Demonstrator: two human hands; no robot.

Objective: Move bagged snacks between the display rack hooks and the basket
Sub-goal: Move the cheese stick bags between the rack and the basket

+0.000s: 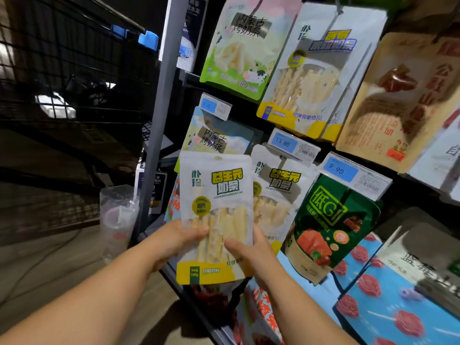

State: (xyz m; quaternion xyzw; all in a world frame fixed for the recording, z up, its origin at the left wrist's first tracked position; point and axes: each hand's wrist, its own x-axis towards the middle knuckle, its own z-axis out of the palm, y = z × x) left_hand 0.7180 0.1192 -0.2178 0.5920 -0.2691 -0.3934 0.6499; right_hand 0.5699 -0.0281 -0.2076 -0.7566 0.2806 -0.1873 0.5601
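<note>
White-and-yellow milk stick bag (215, 195) is sitting dead centre of the view, held up in front of the display rack and off any hook as far as I can see. Left hand (174, 241) has it from the 9 o'clock edge, thumb across the clear window. Right hand (251, 255) pinches it from about 4 o'clock, thumb on the front too. So both grips are clamped on that one bag, nothing loose.

A matching bag (278, 195) hangs at 3 o'clock of it, under the 13.80 price tag (286, 144). A dark green bag (331, 227) sits further out at 4 o'clock, below the 9.90 price tag (339, 170). Grey rack post (161, 120) runs up at 11 o'clock, with black wire mesh (62, 70) off at 9 to 10 o'clock. I can't pick out the basket for sure, so no idea which way this one's headed.

What could go sideways imo:
- The hang hole (218, 158) at 12 o'clock on the bag is tiny and both hands hold low down, so if it's going on, the top can flop and miss the hook tip.
- The 13.80 price tag sticks out right there, easy to knock.
- The bags are packed tight, so dragging this one past the matching bag could snag it and pull it off its hook.
</note>
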